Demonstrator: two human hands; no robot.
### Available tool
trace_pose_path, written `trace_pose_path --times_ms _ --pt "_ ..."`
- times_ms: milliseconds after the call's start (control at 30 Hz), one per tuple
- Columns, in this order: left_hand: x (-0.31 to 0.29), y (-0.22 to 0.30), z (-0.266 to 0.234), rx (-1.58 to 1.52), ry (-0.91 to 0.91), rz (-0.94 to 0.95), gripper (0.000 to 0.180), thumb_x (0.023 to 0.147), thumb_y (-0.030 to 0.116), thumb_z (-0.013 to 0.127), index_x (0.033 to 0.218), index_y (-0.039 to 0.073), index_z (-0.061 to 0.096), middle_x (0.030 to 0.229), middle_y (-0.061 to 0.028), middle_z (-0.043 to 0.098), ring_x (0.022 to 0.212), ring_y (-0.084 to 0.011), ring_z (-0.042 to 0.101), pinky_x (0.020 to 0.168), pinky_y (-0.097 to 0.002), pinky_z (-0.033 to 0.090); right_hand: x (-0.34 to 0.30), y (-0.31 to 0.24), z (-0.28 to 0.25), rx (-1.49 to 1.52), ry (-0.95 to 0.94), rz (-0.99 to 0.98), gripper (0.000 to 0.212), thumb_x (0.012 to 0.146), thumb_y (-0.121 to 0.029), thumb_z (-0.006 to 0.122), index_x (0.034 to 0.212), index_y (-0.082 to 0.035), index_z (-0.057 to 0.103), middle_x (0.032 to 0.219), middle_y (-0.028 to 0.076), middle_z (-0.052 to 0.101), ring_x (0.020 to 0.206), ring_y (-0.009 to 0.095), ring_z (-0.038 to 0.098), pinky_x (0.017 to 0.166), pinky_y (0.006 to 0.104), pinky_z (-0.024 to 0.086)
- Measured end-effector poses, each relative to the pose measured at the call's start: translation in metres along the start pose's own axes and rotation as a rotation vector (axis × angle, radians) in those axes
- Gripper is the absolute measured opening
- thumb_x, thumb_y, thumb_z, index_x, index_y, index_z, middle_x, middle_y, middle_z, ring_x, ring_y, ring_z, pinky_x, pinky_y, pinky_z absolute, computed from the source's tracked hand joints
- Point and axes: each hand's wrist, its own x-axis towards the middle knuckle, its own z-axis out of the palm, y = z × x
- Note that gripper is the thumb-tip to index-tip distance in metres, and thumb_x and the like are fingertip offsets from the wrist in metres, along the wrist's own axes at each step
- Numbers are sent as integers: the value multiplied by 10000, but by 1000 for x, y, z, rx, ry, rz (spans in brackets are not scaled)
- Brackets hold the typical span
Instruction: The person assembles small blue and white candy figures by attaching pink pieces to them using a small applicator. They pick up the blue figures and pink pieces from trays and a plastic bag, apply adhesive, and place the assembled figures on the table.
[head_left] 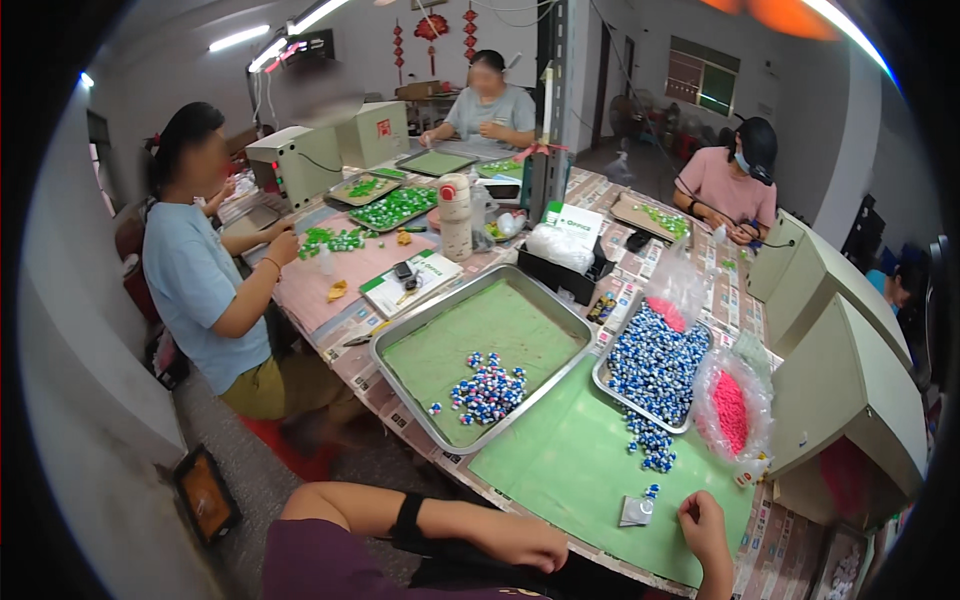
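My left hand point(528, 543) is curled closed at the near edge of the table, and whatever it may hold is hidden. Over the green mat point(560, 450), my right hand point(704, 524) has its fingers drawn together; anything pinched there is too small to make out. Just left of it lies a small silver-grey block point(636, 512), with a couple of blue-and-white bead-like pieces point(652, 491) beside it. More such pieces point(652, 447) spill from a heaped metal tray point(603, 384) further back. A bag of pink pieces point(733, 408) rests right of that tray.
A large metal tray point(380, 352) with a green lining holds a pile of blue, white and pink pieces point(490, 392). A beige box-shaped hood point(850, 400) stands at right. Behind are a bottle point(455, 215), a black box point(560, 275) and several people working around the table.
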Motion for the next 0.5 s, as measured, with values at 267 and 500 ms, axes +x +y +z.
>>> trace_pose_path --times_ms 267,500 --pt "55 52 -82 -583 656 70 137 980 115 593 1062 17 643 940 -26 640 741 -65 587 612 -218 489 -3 4 -7 -36 -32 -52 150 772 98 596 836 -21 532 715 19 559 632 91 529 590 241 432" --pt "118 34 -77 -668 455 -90 205 957 228 643 1033 42 678 795 9 632 623 -45 554 549 -203 449 5 -128 -43 88 74 -454 127 860 58 662 908 -7 564 885 97 611 833 203 592 797 303 468"
